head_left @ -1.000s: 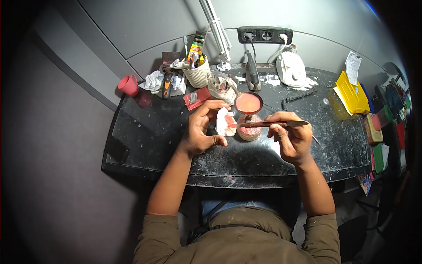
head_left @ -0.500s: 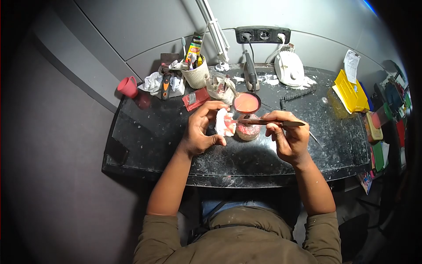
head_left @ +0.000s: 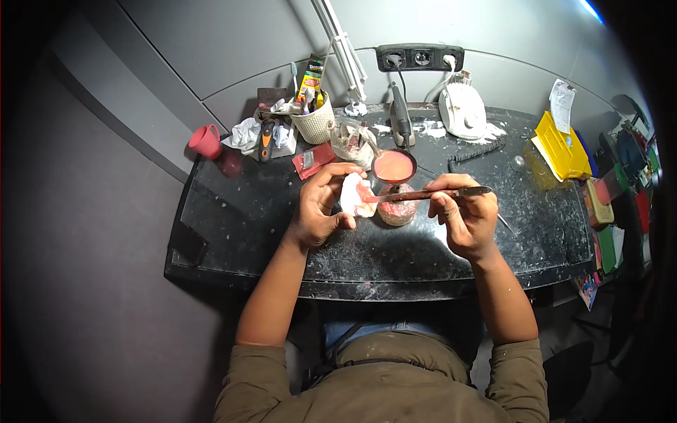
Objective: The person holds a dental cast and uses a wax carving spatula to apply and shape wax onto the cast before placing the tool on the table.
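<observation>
My left hand (head_left: 317, 210) is closed around the edge of a white plaster dental cast (head_left: 350, 195) with pink wax on its right side. In my right hand (head_left: 467, 217) a wax knife (head_left: 417, 195) with a brown handle is pinched between thumb and fingers. Its blade points left and its tip meets the pink wax, as far as I can see. Below the knife stands a round jar-like burner (head_left: 397, 213) with pinkish stains. Just behind it sits a small dark pan (head_left: 394, 167) of pink wax.
Behind my hands are a clear bag (head_left: 351, 144), a red packet (head_left: 314, 161) and a woven cup (head_left: 314, 123) of tools. A handpiece (head_left: 401, 113) and a white machine (head_left: 462, 109) stand at the back. A pink mug (head_left: 205, 142) is far left, a yellow box (head_left: 560, 146) right.
The plaster cast has shifted slightly left and tilted in my left hand. The knife's blade has moved a little lower and its handle end has swung up.
</observation>
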`<state>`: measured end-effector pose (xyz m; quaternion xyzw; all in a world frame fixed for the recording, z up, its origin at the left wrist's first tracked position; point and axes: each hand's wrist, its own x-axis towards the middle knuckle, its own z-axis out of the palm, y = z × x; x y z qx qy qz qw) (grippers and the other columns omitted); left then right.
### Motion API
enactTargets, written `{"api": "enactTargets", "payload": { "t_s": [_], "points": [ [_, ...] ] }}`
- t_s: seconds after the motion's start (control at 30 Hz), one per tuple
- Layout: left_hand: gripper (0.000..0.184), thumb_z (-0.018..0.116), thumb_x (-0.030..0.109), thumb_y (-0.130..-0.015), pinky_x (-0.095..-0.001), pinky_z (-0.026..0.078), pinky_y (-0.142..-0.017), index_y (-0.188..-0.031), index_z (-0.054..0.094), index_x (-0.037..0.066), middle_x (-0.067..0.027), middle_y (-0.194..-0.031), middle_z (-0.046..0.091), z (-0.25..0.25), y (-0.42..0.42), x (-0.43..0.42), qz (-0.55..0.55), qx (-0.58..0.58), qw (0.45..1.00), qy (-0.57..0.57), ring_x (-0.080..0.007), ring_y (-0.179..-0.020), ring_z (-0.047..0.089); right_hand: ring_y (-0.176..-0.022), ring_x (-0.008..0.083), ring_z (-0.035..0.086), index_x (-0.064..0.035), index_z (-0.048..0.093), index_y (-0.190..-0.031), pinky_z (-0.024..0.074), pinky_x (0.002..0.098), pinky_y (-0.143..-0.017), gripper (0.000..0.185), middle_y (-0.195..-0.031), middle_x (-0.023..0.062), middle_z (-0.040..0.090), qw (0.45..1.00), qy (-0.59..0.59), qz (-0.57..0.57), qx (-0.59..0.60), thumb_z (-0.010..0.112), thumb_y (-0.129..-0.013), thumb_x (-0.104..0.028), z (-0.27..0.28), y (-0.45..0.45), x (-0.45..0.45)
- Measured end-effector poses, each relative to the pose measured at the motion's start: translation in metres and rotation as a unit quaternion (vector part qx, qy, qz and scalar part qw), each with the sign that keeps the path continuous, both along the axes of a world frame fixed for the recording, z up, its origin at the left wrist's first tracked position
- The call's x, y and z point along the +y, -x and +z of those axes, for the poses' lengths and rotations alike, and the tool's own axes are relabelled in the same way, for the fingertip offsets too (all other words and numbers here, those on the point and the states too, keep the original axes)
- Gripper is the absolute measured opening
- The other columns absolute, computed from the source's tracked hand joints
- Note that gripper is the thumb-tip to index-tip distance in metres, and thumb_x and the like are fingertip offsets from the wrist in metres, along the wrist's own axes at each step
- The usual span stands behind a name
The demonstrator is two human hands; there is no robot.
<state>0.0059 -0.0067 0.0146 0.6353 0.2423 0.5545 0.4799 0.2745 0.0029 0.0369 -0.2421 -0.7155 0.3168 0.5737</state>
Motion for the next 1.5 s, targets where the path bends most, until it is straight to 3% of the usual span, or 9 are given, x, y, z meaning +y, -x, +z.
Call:
{"api": "enactTargets", "payload": {
  "t_s": [0.3,0.63,0.7,0.73,0.83,0.9,1.2,1.27,1.5],
  "points": [
    [0.084,0.087,0.042,-0.072,-0.0337,0.048,-0.099,-0.131,0.048,-0.004,-0.0129,-0.125,0.059,0.003,-0.001,-0.004,-0.038,-0.021,0.998,0.05,-0.0187,-0.115,0.059,-0.054,0.0078,0.059,0.0053,0.066,-0.099,0.0441,0.0212,-0.048,0.011,-0.068,0.0057,0.065,0.993,0.089,0.028,0.071,0.063,-0.095,-0.005,-0.001,0.005,0.0],
    [0.083,0.084,0.046,-0.076,-0.0333,0.052,-0.093,-0.131,0.048,-0.004,-0.0122,-0.122,0.059,0.004,0.001,-0.002,-0.03,0.002,0.999,0.027,-0.0189,-0.109,0.062,-0.051,0.0066,0.053,0.0036,0.061,-0.1,0.0389,0.0193,-0.044,0.014,-0.078,0.0088,0.066,0.983,0.099,0.037,0.152,0.059,-0.1,-0.01,0.002,-0.006,0.01],
    [0.078,0.085,0.039,-0.076,-0.0325,0.057,-0.081,-0.132,0.045,0.001,-0.0115,-0.116,0.06,0.007,0.0,-0.005,-0.004,-0.028,0.999,0.033,-0.0191,-0.097,0.065,-0.051,0.0072,0.054,0.0018,0.061,-0.1,0.0393,0.019,-0.044,0.014,-0.077,0.009,0.067,0.981,0.113,-0.025,0.158,0.058,-0.101,-0.012,0.007,-0.014,0.017],
    [0.074,0.086,0.025,-0.077,-0.0318,0.058,-0.071,-0.133,0.04,0.008,-0.012,-0.117,0.058,0.005,-0.002,-0.003,0.006,-0.054,0.998,0.018,-0.0202,-0.088,0.067,-0.051,0.0073,0.054,0.0004,0.061,-0.099,0.0393,0.0192,-0.044,0.014,-0.078,0.0096,0.067,0.979,0.121,-0.033,0.159,0.057,-0.101,-0.013,0.008,-0.017,0.021],
    [0.078,0.084,0.018,-0.078,-0.0318,0.06,-0.068,-0.136,0.033,0.012,-0.0211,-0.129,0.049,0.001,-0.002,0.001,0.05,-0.053,0.997,-0.022,-0.0259,-0.086,0.068,-0.05,0.0071,0.054,0.0001,0.06,-0.097,0.0391,0.0194,-0.043,0.014,-0.079,0.0101,0.068,0.977,0.149,-0.033,0.151,0.058,-0.101,-0.013,0.006,-0.019,0.024],
    [0.078,0.081,0.006,-0.078,-0.0314,0.06,-0.068,-0.137,0.031,0.015,-0.0228,-0.132,0.046,-0.001,0.0,0.004,0.037,-0.049,0.998,-0.032,-0.0267,-0.089,0.068,-0.049,0.0066,0.053,-0.0003,0.06,-0.096,0.0388,0.0197,-0.042,0.015,-0.078,0.0102,0.068,0.978,0.149,-0.032,0.143,0.058,-0.101,-0.014,0.003,-0.017,0.025],
    [0.062,0.071,0.011,-0.088,-0.0406,0.059,-0.081,-0.136,0.031,0.009,-0.0253,-0.131,0.049,0.001,-0.002,0.003,0.018,-0.034,0.997,-0.061,-0.0322,-0.099,0.065,-0.042,0.0053,0.049,0.001,0.061,-0.091,0.0365,0.0196,-0.039,0.018,-0.074,0.0102,0.069,0.97,0.203,-0.048,0.122,0.062,-0.099,-0.015,0.004,-0.011,0.024],
    [0.053,0.067,0.018,-0.093,-0.0415,0.058,-0.084,-0.134,0.035,0.007,-0.0185,-0.126,0.052,0.004,-0.004,0.002,0.014,-0.076,0.997,-0.024,-0.0299,-0.101,0.065,-0.042,0.0052,0.05,0.0014,0.061,-0.09,0.0358,0.0198,-0.038,0.018,-0.074,0.0103,0.069,0.969,0.211,-0.054,0.12,0.063,-0.098,-0.015,0.006,-0.008,0.022],
    [0.059,0.069,0.023,-0.092,-0.0445,0.057,-0.088,-0.137,0.035,0.007,-0.0203,-0.129,0.051,0.005,-0.007,0.0,0.029,-0.065,0.997,-0.037,-0.0339,-0.109,0.064,-0.044,0.0078,0.055,0.0026,0.062,-0.09,0.0381,0.0205,-0.037,0.021,-0.074,0.0115,0.07,0.965,0.217,-0.067,0.135,0.065,-0.097,-0.017,0.01,-0.006,0.018]
  ]
}}
